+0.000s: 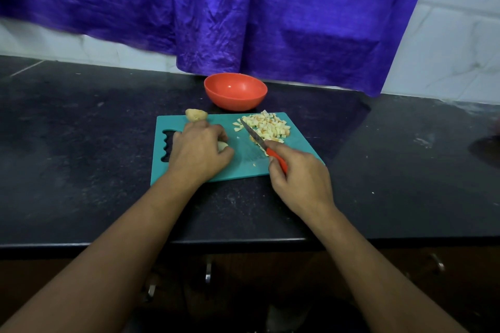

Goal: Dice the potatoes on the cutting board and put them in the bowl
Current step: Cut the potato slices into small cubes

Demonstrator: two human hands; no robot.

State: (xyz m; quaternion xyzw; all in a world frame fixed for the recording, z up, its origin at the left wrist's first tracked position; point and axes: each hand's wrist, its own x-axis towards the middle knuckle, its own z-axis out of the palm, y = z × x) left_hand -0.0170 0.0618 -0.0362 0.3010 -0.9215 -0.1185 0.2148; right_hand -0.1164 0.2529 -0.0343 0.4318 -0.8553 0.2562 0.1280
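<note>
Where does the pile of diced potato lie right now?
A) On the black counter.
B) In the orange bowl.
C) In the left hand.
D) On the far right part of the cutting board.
D: the diced potato is heaped on the cutting board beside the knife, and the bowl behind holds none.

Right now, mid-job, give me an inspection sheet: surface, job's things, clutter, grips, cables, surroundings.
Surface: black counter, dusty, pale specks.
Job's things: teal cutting board; diced potato pile on its far right; potato piece under the left grip; second potato at the board's far edge; orange bowl beyond the board, empty.
Clutter: stray potato bits on the board; dark blurred object at the right edge, unidentifiable.
Grips: left grip holds the potato piece; right grip holds the red-handled knife, blade beside the pile.
Cables: nothing seen.
Surroundings: purple cloth over white tiled wall; cabinet handles below the counter.
</note>
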